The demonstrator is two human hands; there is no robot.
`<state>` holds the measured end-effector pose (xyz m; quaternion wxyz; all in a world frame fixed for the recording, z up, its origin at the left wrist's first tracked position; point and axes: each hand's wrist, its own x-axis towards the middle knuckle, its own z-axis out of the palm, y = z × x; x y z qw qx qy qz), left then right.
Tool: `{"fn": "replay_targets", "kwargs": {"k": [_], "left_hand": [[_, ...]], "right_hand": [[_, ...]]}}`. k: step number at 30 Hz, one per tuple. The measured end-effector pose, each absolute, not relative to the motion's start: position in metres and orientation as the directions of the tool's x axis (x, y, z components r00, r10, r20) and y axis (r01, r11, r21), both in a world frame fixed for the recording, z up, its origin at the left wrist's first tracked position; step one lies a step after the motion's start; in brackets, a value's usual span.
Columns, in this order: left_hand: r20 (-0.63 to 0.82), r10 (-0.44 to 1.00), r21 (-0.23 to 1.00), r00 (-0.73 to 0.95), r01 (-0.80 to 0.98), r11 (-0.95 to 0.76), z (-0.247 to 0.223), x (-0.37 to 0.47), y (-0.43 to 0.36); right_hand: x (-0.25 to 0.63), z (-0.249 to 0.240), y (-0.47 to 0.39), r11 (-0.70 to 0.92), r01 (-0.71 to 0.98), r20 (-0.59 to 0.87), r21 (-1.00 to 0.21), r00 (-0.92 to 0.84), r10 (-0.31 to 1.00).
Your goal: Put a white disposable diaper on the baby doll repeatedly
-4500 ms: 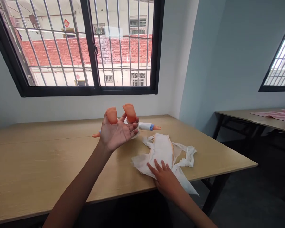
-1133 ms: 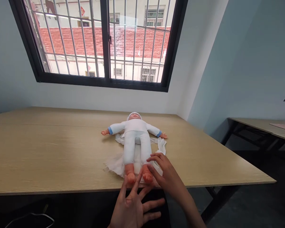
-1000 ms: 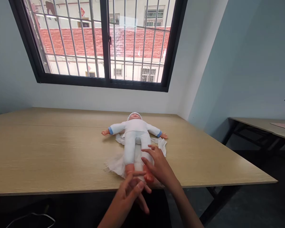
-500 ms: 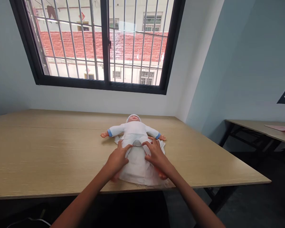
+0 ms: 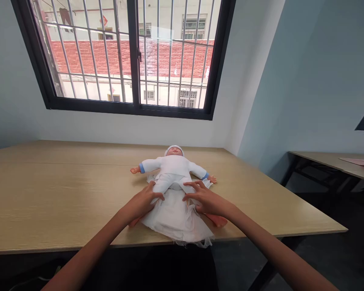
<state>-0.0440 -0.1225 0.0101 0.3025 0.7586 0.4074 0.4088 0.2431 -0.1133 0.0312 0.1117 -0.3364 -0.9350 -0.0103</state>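
Note:
A baby doll (image 5: 174, 166) in a white suit with blue cuffs and a white cap lies on its back, head toward the window, arms spread. Under its hips and between its parted legs lies an open white diaper (image 5: 172, 216), its ruffled front end reaching the table's near edge. My left hand (image 5: 147, 198) curls round the doll's leg on the left, thumb on the inner side. Round the other leg, my right hand (image 5: 202, 196) is bent with its thumb and fingers on the thigh. The doll's feet show partly beside my wrists.
The wooden table (image 5: 63, 194) extends widely to both sides. A barred window (image 5: 133, 60) is in the wall behind it. At the right stands a second table (image 5: 321, 159) with a pink cloth (image 5: 359, 162) on it.
My hands have moved slightly apart and toward me, and the doll's legs are spread wider. The diaper's near end has shifted and fanned out at the table edge.

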Motion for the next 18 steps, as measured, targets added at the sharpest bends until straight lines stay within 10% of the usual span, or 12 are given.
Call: {"fn": "replay_targets", "kwargs": {"k": [13, 18], "left_hand": [[0.421, 0.792, 0.613, 0.443, 0.505, -0.608, 0.012, -0.041, -0.121], [0.430, 0.824, 0.728, 0.370, 0.397, -0.559, 0.022, -0.030, -0.116]], "right_hand": [[0.218, 0.016, -0.111, 0.680, 0.726, 0.345, 0.101, -0.667, 0.661], [0.225, 0.011, -0.103, 0.701, 0.709, 0.417, -0.077, -0.616, 0.669]]}}
